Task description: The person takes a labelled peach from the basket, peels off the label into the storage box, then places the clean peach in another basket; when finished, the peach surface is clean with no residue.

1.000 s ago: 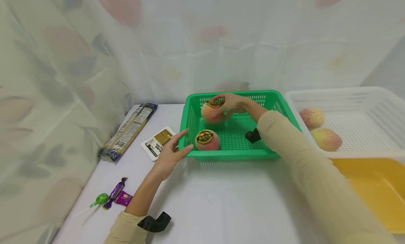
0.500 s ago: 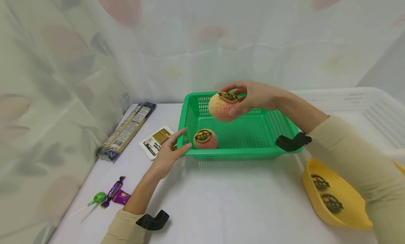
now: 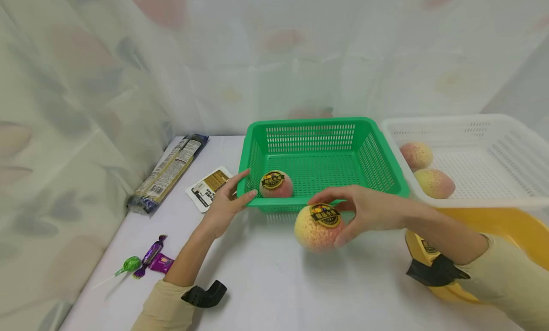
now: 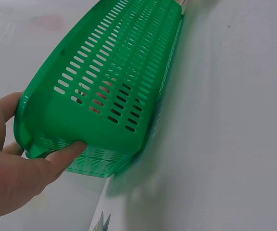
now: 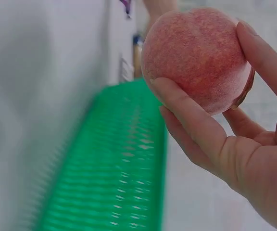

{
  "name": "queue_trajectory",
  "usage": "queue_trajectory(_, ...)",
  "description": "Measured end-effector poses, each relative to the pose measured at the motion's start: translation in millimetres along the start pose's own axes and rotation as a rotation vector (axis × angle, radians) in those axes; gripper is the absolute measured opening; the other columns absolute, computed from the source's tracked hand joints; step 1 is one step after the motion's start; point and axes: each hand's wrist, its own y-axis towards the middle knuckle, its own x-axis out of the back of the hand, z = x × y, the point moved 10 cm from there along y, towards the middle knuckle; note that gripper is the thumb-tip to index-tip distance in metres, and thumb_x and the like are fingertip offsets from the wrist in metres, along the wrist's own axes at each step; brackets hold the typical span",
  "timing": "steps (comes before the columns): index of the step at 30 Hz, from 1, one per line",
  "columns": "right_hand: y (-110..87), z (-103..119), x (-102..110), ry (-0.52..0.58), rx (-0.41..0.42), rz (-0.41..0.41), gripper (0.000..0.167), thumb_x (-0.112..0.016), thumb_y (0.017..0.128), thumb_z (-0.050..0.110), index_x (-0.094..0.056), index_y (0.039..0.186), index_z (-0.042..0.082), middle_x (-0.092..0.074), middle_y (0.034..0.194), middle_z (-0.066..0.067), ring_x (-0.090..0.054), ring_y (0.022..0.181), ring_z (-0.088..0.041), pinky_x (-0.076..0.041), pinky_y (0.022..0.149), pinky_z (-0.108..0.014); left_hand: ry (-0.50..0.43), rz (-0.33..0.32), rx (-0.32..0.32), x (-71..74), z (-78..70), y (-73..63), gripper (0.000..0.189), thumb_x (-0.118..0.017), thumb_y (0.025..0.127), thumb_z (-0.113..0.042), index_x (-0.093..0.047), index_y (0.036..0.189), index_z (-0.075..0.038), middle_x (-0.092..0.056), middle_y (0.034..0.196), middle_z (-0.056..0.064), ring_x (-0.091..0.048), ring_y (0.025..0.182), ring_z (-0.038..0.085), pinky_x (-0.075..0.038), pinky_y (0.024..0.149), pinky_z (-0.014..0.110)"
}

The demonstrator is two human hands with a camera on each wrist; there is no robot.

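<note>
My right hand [image 3: 373, 209] holds a yellow-pink peach [image 3: 312, 233] with a black-and-gold label, in front of the green basket [image 3: 328, 171]. Thumb and fingertips grasp the sides of this peach [image 5: 196, 57] in the right wrist view, where its red side shows. At the basket's front left corner, my left hand [image 3: 225, 204] pinches the rim. The left wrist view shows the thumb against the outer wall of the basket [image 4: 109, 115], fingers over the edge. Another labelled peach [image 3: 279, 191] lies inside, in the front left corner.
To the right, a white basket [image 3: 467, 202] holds two peaches [image 3: 434, 182]. A yellow container [image 3: 521, 226] with labelled contents sits before it, partly behind the right arm. At left lie a long packet [image 3: 167, 176], a flat packet [image 3: 210, 188], purple candies [image 3: 162, 263] and a green lollipop [image 3: 132, 263].
The right hand has lifted the peach out of the green basket and brought it forward over the front rim. The left hand has kept its place on the corner.
</note>
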Motion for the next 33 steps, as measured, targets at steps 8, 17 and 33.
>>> queue_trajectory(8, -5.4, -48, -32, 0.040, -0.072, 0.036, 0.066, -0.083, 0.073, 0.015, -0.052, 0.132, 0.010, -0.052, 0.129, -0.003, -0.045, 0.121, -0.027, -0.040, 0.101, -0.030, -0.005, 0.008, -0.004, -0.3, -0.7, 0.8, 0.065, -0.062, 0.094, -0.016, -0.030, 0.150, -0.017, -0.023, 0.153, 0.011, -0.037, 0.130, 0.031, -0.044, 0.098, 0.041)
queue_trajectory(17, -9.5, -69, -36, 0.018, -0.092, 0.008, 0.069, -0.084, 0.070, 0.012, -0.052, 0.131, 0.007, -0.052, 0.129, -0.004, -0.042, 0.123, -0.029, -0.041, 0.100, -0.034, 0.163, -0.095, -0.089, 16.4, -25.4, -5.2, 0.072, -0.066, 0.092, -0.026, -0.026, 0.151, -0.021, -0.023, 0.154, 0.005, -0.034, 0.134, 0.028, -0.037, 0.103, 0.048)
queue_trajectory(33, -9.7, -69, -38, -0.015, -0.078, 0.010, 0.069, -0.084, 0.072, 0.017, -0.050, 0.132, 0.006, -0.051, 0.131, -0.003, -0.042, 0.124, -0.028, -0.037, 0.104, -0.041, -0.053, 0.319, -0.244, -106.0, -46.4, -53.9, 0.065, -0.074, 0.084, -0.009, -0.042, 0.140, -0.001, -0.041, 0.141, 0.019, -0.040, 0.128, 0.039, -0.044, 0.098, 0.040)
